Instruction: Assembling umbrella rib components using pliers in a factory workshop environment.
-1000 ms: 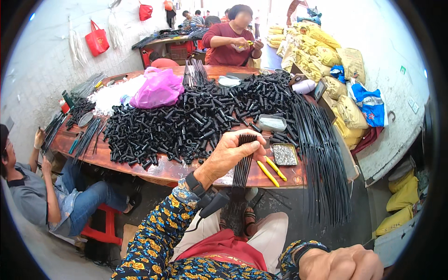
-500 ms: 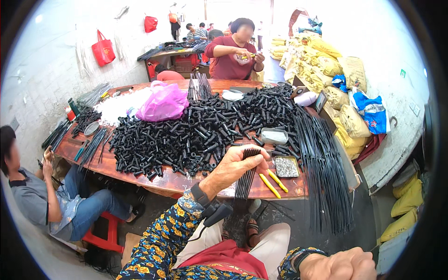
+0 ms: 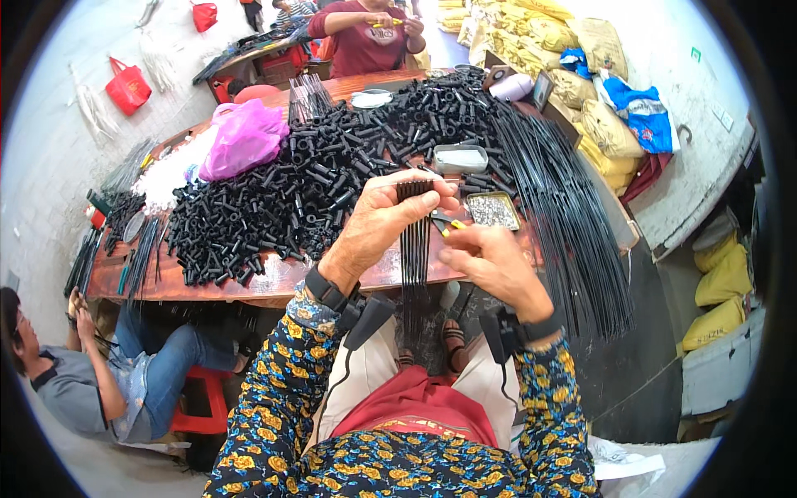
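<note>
My left hand [image 3: 382,220] is closed on a row of thin black rods [image 3: 413,257], pinched side by side near their top ends between thumb and fingers. Their lower lengths hang over the table's front edge. Just to the right, my right hand [image 3: 498,266] is curled over the handles of yellow-handled pliers [image 3: 455,225]. Most of the handles are hidden under its fingers, while the grey jaws show beside the rods. Beyond that hand lies a shallow tray [image 3: 491,211] of small silvery pieces.
Black tubular parts [image 3: 332,166] are heaped across the reddish wooden table [image 3: 199,288], beside a pink plastic bag [image 3: 242,141]. Long black rods [image 3: 573,224] overhang its right edge. A clear box [image 3: 461,159] stands mid-table. One co-worker [image 3: 79,373] sits left, another [image 3: 365,37] works opposite.
My right hand has swung in from the lower right corner to the pliers. My left hand still grips the rods. The view has tilted downward.
</note>
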